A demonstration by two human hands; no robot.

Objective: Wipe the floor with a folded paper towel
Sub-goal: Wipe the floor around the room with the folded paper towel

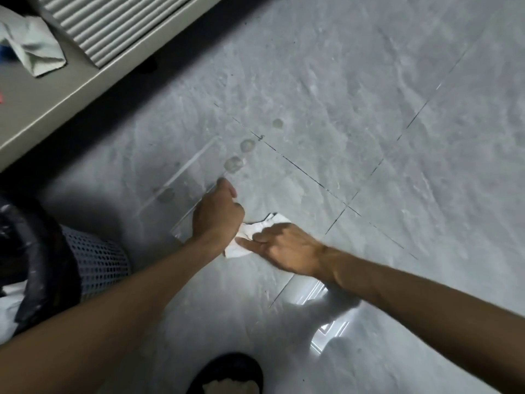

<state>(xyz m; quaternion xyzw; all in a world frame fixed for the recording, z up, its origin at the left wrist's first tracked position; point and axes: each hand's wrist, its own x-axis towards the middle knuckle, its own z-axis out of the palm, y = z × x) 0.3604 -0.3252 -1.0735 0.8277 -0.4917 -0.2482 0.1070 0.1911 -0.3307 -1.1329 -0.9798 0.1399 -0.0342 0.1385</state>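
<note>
Far L: mesh bin (pixel 96 260) w/ black liner is noted, standing on the floor (pixel 369 137); not part of the job. Left grip (pixel 218 214) is seen curled to a fist, w/ the L end of the paper towel (pixel 257 230) tucked under its fingers. Just beyond the knuckles, round dull spots (pixel 234 164) are recorded in a row on the grey tile; these are judged the likely target. The towel is held between both grips, low over the tile near a grout cross. Contact w/ the floor cannot be confirmed. It is crumpled, not yet neatly folded. Right grip (pixel 287 248) is pinching the towel's R end: forefinger laid straight along it, remaining fingers curled over.

Handling, as judged: v. light, limp, no stiffness. It is likely to be torn if wetted or dragged hard over grout. Folding into a thick pad is advised. The pad is best pressed flat under the fingers at its centre, not held by a corner, so pressure is spread. Slip on the glossy tile is rated low-risk.
</note>
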